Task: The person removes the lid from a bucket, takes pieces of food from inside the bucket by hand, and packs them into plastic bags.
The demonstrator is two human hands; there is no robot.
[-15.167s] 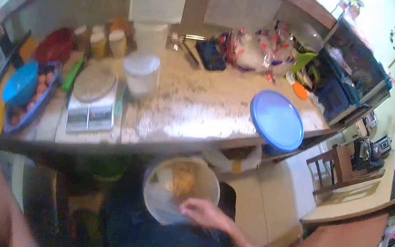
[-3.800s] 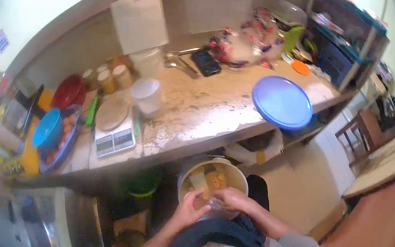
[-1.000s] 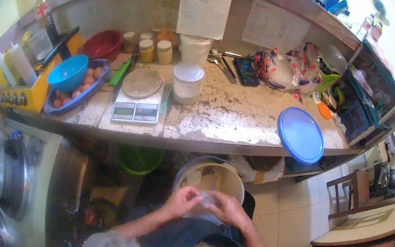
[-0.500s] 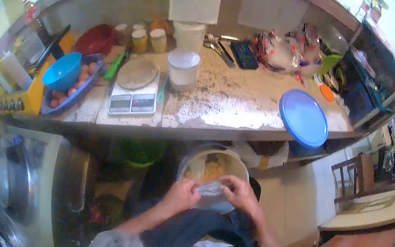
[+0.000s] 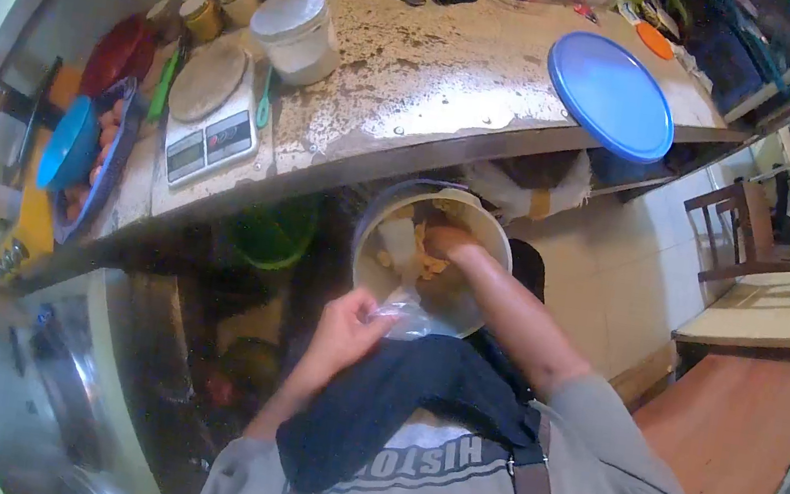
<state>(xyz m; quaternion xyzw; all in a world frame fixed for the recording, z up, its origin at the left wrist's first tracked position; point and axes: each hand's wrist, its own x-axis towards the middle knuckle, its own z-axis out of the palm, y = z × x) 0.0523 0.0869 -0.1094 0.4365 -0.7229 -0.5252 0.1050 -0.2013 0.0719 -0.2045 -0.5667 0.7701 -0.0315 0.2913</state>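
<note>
A white bucket (image 5: 501, 262) stands below the worktop, close to my body. Pale orange-yellow pieces (image 5: 429, 267) lie inside it, too small to name surely, next to a whitish patch. My right hand (image 5: 453, 245) reaches down into the bucket at these pieces; its fingers are mostly hidden, so their hold does not show. At the bucket's near left rim, my left hand (image 5: 351, 330) pinches a clear plastic bag (image 5: 410, 320) between thumb and fingers. The bag hangs over the near rim, above my dark apron.
On the worktop (image 5: 409, 72) are a kitchen scale (image 5: 211, 152) with a round board, a white tub (image 5: 298, 41), jars, and a basket of eggs with a blue bowl (image 5: 71, 146). A blue lid (image 5: 610, 95) overhangs the front edge. A green basin (image 5: 270, 235) sits underneath; a chair (image 5: 736, 229) stands right.
My right hand has let go of the plastic bag and moved forward into the bucket. My left hand keeps the bag, slightly lower left. The view has tilted down and turned.
</note>
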